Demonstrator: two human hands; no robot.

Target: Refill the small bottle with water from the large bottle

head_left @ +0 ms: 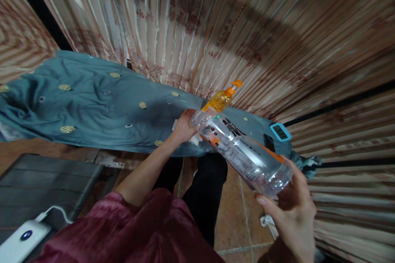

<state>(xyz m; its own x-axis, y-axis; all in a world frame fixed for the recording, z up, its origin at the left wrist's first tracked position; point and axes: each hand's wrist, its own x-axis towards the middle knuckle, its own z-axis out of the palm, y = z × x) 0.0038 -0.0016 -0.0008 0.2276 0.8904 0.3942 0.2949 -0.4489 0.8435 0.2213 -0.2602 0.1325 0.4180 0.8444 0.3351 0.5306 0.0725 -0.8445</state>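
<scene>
A large clear plastic bottle (247, 154) with an orange and black label slants across the middle of the view. Fingers and thumb of my right hand (293, 209) are closed around its base end. At the neck end, my left hand (184, 126) is low over the cloth-covered surface, with a crumpled white tissue (195, 139) showing from under it on both sides. Its fingertips are partly hidden by the bottle's neck, and I cannot tell whether they touch the bottle. Just behind the neck stands a pump bottle (221, 99) of yellow liquid with an orange pump.
A grey-green cloth with pineapple prints (101, 102) covers the long narrow surface. On its right end are a blue-rimmed digital clock (280, 131) and a dark flat object (269, 142). Pleated curtains (191, 20) hang behind. A white power bank (23, 240) with a cable lies at lower left.
</scene>
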